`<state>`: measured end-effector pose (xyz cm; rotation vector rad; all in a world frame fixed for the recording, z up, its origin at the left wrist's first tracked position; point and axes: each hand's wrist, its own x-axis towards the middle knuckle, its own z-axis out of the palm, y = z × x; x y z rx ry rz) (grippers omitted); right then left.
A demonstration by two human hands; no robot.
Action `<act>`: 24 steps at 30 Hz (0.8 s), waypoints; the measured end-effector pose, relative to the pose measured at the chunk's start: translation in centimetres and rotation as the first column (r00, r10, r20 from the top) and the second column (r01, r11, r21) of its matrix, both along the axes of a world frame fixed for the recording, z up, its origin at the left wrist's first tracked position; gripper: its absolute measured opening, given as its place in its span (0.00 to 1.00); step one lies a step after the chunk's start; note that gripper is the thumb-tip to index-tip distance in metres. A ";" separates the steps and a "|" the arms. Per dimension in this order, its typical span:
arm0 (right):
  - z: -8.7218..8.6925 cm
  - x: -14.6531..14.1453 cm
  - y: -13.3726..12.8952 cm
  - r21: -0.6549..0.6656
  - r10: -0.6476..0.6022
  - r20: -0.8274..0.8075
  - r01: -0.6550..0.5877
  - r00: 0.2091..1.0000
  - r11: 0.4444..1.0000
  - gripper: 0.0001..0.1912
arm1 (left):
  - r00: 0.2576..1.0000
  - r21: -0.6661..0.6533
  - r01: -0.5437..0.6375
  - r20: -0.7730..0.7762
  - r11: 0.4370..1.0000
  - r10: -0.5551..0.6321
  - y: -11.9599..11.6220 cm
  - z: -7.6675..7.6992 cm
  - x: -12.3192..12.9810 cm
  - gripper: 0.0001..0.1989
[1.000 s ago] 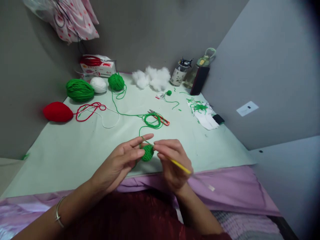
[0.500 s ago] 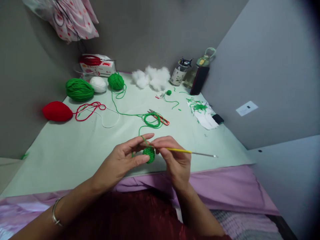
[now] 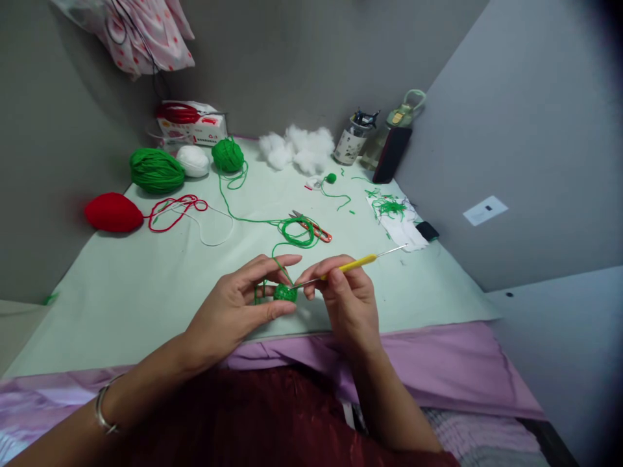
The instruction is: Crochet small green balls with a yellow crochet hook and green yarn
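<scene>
green ball (image 3: 285,293) is pinched by left hand (image 3: 233,311) over the table (image 3: 121,305), kept steady | hook (image 3: 348,266) is gripped by right hand (image 3: 348,305), tip poked into it | yarn (image 3: 280,266) is looped over a finger, kept tight

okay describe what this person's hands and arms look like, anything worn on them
Both forearms are bare, with no sleeves showing. The left hand has a thin silver-coloured bangle at its wrist. The right hand shows no ring, watch or glove.
</scene>
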<state>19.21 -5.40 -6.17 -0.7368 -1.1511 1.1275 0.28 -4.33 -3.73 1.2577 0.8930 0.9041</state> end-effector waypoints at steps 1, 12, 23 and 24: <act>0.0 0.1 0.0 0.003 0.013 0.005 -0.013 1.000 1.000 0.10 | 1.000 0.017 0.000 -0.010 1.000 0.001 0.0 0.0 0.0 0.26; 1.2 0.9 -1.0 0.289 -0.173 0.427 0.047 0.887 0.956 0.08 | 0.989 0.197 -0.051 -0.124 0.979 0.077 0.1 0.1 0.2 0.22; 0.3 0.1 -2.2 0.835 -0.760 0.540 -0.118 0.361 0.537 0.17 | 0.971 -0.134 -0.158 0.158 0.978 0.179 -1.1 -0.6 0.6 0.20; 0.2 0.1 -2.2 0.826 -0.745 0.548 -0.111 0.380 0.552 0.19 | 0.956 -0.235 -0.110 0.240 0.966 0.167 -1.1 -0.5 0.6 0.22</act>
